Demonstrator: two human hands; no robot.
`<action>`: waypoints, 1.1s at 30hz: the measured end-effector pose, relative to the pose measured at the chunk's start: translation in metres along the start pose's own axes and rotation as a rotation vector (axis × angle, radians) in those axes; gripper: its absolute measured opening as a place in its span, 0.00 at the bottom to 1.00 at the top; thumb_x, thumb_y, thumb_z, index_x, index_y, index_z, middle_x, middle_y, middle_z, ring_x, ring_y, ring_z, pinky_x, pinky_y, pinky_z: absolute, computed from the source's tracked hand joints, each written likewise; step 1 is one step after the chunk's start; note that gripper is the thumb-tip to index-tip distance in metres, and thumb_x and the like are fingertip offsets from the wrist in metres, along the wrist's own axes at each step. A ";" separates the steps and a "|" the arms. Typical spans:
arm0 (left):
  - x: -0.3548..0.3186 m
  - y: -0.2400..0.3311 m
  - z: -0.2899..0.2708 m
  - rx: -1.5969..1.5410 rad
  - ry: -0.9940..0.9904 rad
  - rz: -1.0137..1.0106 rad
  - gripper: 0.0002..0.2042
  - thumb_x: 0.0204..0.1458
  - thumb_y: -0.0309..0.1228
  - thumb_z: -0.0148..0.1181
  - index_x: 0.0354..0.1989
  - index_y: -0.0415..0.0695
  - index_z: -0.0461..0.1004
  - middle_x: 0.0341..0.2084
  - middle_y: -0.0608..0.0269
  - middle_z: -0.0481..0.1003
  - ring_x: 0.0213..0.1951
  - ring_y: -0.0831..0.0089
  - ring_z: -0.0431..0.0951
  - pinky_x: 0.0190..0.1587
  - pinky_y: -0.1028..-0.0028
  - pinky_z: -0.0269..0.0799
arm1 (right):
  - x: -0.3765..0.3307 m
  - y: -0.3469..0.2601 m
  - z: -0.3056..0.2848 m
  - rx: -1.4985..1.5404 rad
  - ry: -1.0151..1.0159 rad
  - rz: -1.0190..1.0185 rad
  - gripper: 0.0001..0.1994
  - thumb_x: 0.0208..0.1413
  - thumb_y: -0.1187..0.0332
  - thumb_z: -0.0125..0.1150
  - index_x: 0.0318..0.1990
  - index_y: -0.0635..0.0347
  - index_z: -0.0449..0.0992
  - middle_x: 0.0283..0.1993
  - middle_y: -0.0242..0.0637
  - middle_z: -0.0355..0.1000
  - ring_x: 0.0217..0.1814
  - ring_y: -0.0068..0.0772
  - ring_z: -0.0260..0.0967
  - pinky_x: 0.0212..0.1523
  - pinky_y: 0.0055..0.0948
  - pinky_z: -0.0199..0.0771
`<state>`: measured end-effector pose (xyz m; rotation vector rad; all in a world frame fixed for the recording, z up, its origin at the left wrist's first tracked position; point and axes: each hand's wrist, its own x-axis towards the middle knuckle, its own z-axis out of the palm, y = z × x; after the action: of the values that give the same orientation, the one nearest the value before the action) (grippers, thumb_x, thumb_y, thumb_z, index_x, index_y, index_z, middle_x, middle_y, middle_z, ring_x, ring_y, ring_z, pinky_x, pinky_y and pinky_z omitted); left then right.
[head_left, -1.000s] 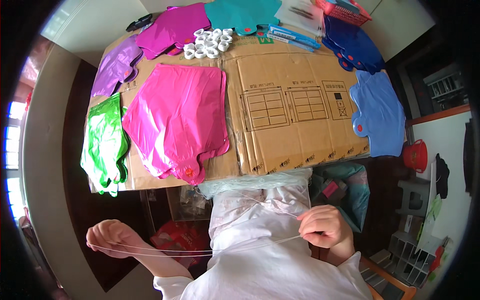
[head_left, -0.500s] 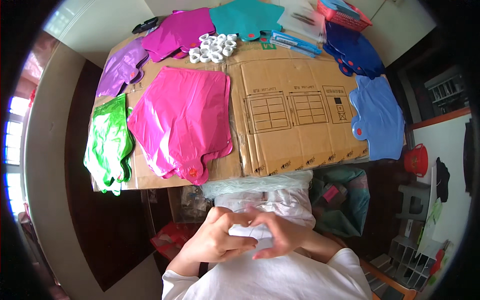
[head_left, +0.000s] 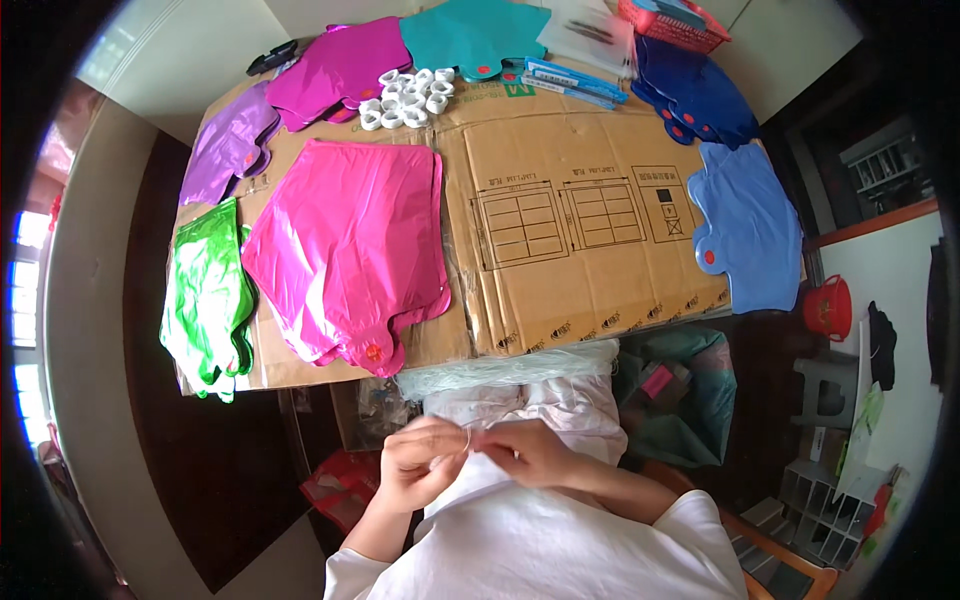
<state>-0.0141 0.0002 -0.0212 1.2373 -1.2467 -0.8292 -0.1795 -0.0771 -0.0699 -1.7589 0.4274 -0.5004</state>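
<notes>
Below the cardboard-covered worktop (head_left: 560, 250) and its flat foil balloons (head_left: 350, 250), at lower centre, your left hand (head_left: 420, 465) and right hand (head_left: 535, 455) are pinching a thin clear string (head_left: 470, 432) together, keeping it taut.

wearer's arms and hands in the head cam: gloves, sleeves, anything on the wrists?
Both hands are bare: no gloves on the left hand or the right hand. The forearms are uncovered too. A white short-sleeved top ends near the upper arms. No watch, band, ring or marking shows on either wrist or hand at this resolution.
</notes>
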 end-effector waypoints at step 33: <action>0.004 -0.002 -0.011 -0.411 -0.376 -0.007 0.05 0.41 0.25 0.56 0.25 0.37 0.77 0.24 0.59 0.76 0.26 0.67 0.67 0.35 0.71 0.62 | 0.007 -0.032 -0.038 -0.103 0.094 -0.275 0.03 0.43 0.75 0.58 0.27 0.57 0.72 0.19 0.31 0.64 0.19 0.30 0.63 0.27 0.28 0.63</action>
<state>-0.0024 -0.0017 -0.0214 0.7753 -1.2804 -1.2924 -0.1934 -0.1045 -0.0303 -1.9101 0.2814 -0.7694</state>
